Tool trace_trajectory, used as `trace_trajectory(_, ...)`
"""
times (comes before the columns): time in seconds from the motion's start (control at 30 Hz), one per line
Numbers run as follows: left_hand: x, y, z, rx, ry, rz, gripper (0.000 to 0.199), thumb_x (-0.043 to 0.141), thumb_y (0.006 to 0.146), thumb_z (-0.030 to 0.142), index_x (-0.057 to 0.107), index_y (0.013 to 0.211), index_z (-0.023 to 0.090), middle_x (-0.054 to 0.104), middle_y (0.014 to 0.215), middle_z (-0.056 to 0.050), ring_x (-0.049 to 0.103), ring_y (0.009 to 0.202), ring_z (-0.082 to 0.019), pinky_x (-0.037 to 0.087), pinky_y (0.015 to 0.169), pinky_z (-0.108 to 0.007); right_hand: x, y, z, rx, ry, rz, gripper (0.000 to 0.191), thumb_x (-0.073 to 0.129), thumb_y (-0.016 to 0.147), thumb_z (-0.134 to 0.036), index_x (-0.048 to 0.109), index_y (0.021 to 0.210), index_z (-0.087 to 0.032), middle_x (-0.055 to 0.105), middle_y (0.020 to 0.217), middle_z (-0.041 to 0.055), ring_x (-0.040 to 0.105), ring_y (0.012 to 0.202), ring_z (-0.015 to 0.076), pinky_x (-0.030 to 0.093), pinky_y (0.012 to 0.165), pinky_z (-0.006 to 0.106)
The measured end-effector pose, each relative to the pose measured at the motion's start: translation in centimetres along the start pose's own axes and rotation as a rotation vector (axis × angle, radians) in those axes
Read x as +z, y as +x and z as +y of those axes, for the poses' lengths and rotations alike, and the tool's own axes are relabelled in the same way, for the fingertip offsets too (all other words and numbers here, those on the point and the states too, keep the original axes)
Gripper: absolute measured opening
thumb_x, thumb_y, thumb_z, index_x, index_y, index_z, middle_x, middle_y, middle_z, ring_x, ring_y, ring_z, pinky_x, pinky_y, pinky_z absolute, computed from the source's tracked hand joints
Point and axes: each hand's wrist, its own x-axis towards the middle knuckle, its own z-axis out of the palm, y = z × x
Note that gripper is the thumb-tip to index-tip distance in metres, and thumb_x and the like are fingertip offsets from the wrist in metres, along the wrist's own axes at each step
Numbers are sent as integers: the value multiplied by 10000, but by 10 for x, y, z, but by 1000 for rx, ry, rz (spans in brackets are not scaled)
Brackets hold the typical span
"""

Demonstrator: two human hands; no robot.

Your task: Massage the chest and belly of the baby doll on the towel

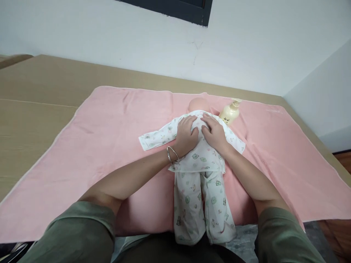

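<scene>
A baby doll [203, 157] in white printed pajamas lies lengthwise in front of me, its bald head [199, 105] pointing away and its trouser legs toward my body. Flat on the upper part of its shirt rests my left hand [187, 133], with a bangle on the wrist. Beside it, my right hand [214, 132] lies on the shirt too, slightly apart from the left. Both hands have their fingers extended and grip nothing. The doll's face is hidden. A cream pump bottle [229, 112] lies tilted near the doll's head, to the right of my right hand.
A pink blanket [115, 124] spreads under the doll over a wooden table [35, 95]. White wall [153, 47] rises behind the table, with a dark frame [189, 11] at the top. The doll's trouser legs reach over the table's near edge.
</scene>
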Motion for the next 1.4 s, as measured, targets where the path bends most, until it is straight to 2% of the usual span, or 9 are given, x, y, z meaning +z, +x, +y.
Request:
trace_trajectory(0.1,0,0,0,11,7,-8,405,430,821,201,611,1178,140,671,1269,-120,583,1241,-253,423,1136,-460,-3,3,4,76,-33,-13,478,474,855,-263,627,1281,-110,594,1417,147,505,1380,276,381,1192,504)
trace_trajectory(0.2,1,0,-1,18,9,-1,403,431,815,197,621,1165,136,676,1260,-122,586,1241,-252,416,1144,-451,-4,2,4,72,-79,-35,491,453,882,-263,602,1324,-113,561,1455,132,466,1412,269,347,1216,499)
trace_trajectory(0.47,-2,2,-2,33,-5,-16,395,419,803,197,630,1134,156,688,1231,-107,599,1205,-251,436,1116,-462,6,-11,-14,-23,-201,-12,453,399,904,-178,658,1273,-136,613,1402,103,483,1403,260,363,1211,488)
trace_trajectory(0.6,-4,3,0,-29,-30,-76,540,405,822,189,501,1351,139,588,1394,-138,525,1324,-260,362,1182,-482,2,-10,-18,-102,-178,-132,483,396,890,-166,633,1311,-172,569,1456,66,392,1464,258,285,1243,519)
trace_trajectory(0.7,-1,3,-2,-45,-22,-98,646,424,820,193,373,1461,131,474,1510,-157,410,1433,-281,260,1234,-523,-4,-3,-9,-28,-161,-200,514,404,915,-231,539,1408,-181,456,1549,68,311,1503,280,230,1245,569)
trace_trajectory(0.8,2,1,-6,-63,38,-91,601,454,832,237,431,1425,139,444,1532,-160,341,1474,-310,216,1245,-555,-7,2,1,104,-164,-168,562,405,955,-350,449,1468,-124,379,1589,136,281,1512,303,219,1246,560)
trace_trajectory(0.97,2,2,-7,-60,109,-73,512,454,844,273,542,1321,108,518,1451,-196,434,1399,-329,317,1196,-561,-7,-4,-3,162,-218,-124,596,367,975,-400,427,1467,-70,403,1563,194,310,1495,328,231,1239,560)
trace_trajectory(1.13,2,4,-5,-17,155,-85,483,432,853,264,592,1270,79,593,1364,-191,490,1339,-325,344,1184,-529,-7,-6,-10,158,-289,-132,606,344,977,-360,438,1439,20,426,1527,262,349,1471,359,250,1228,554)
trace_trajectory(1.4,-2,5,-5,11,237,-199,582,482,871,365,509,1370,66,484,1488,-215,412,1419,-363,286,1212,-552,-5,-6,-2,120,-270,-102,586,375,957,-375,473,1426,-37,472,1510,215,380,1456,341,256,1227,555)
